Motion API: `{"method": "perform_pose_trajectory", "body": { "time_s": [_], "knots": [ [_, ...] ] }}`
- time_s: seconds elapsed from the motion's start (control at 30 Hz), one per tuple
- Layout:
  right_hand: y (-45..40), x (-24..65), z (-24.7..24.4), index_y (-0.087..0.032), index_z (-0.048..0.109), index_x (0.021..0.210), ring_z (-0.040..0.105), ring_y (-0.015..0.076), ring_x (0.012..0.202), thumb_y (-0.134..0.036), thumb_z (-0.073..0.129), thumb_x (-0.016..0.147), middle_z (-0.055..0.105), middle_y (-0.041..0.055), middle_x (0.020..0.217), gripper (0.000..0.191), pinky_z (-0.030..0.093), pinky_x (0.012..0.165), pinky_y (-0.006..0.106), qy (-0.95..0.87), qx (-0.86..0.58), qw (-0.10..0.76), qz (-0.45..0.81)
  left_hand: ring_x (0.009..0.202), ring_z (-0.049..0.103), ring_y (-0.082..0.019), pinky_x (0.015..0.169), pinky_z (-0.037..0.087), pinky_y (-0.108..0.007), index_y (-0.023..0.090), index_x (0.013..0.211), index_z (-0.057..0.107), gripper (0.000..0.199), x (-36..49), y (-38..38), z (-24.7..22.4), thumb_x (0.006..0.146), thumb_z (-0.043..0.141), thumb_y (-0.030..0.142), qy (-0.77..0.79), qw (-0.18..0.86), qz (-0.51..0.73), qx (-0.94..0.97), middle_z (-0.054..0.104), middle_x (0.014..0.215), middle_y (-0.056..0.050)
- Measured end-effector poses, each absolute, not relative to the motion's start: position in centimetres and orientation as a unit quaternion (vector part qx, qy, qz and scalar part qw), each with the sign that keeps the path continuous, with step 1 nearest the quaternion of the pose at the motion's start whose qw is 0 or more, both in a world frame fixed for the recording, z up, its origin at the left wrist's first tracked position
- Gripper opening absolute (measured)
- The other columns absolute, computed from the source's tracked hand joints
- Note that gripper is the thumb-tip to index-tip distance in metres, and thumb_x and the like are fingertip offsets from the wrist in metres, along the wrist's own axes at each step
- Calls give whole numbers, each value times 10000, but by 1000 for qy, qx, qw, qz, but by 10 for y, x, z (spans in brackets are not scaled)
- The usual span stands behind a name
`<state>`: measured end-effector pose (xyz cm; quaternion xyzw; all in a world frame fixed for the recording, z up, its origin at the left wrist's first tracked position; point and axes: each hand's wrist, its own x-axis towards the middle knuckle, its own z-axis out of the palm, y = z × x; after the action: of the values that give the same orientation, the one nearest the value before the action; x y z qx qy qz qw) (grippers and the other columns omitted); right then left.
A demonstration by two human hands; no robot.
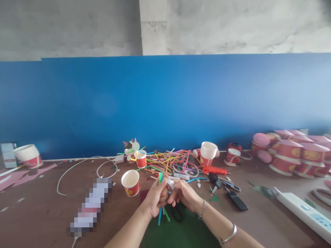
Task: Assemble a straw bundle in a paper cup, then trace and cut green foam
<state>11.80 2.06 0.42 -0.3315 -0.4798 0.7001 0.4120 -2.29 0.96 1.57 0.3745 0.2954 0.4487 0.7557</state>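
Held slim, smooth blue and green sticks [160, 216], near upright, in the closed left hand [155, 198] over a dark green surface [178, 234]; curled the right hand [186, 195] against a glossy clear piece [170, 184] between the two, could not tell whether gripping it. Faced a tangled heap of thin coloured sticks [169, 159] just beyond, in the way forward; had a round paper cup [130, 187] near left, an orange plastic tool [215, 170] and stacked pink-topped cups [287, 152] rightward.

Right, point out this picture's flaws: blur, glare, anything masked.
Head view: the stacked cups at far right look smeared; head view: the blue panel pales rightward, perhaps from glare; head view: coarse blocks hide an object at lower left; head view: the shiny item between left hand and right hand is too blurred to identify.
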Motion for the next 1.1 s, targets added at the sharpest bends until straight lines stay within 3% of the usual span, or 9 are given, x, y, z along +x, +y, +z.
{"method": "perform_pose_trajectory", "body": {
  "time_s": [0.43,0.63,1.1],
  "knots": [
    [22,119,2,-111,556,821,569,143,350,-275,439,642,646,53,445,269,265,360,182,-484,-324,408,704,325,67,-23,304,60,-138,230,990,465,528,-21,9,15,651,676,575,302,750,450,379,212,375,158],
    [17,121,9,-105,556,883,632,162,473,-323,480,699,707,104,616,295,338,431,197,-484,-279,396,729,337,45,-23,313,57,-133,245,985,467,490,-24,11,13,682,638,589,329,744,462,354,191,393,158],
    [20,119,3,-132,528,859,588,147,381,-268,466,662,657,38,480,247,296,371,174,-501,-305,407,700,322,67,-20,292,66,-138,229,961,471,492,-20,10,14,660,682,557,296,752,466,360,199,374,158]
  ]
}}
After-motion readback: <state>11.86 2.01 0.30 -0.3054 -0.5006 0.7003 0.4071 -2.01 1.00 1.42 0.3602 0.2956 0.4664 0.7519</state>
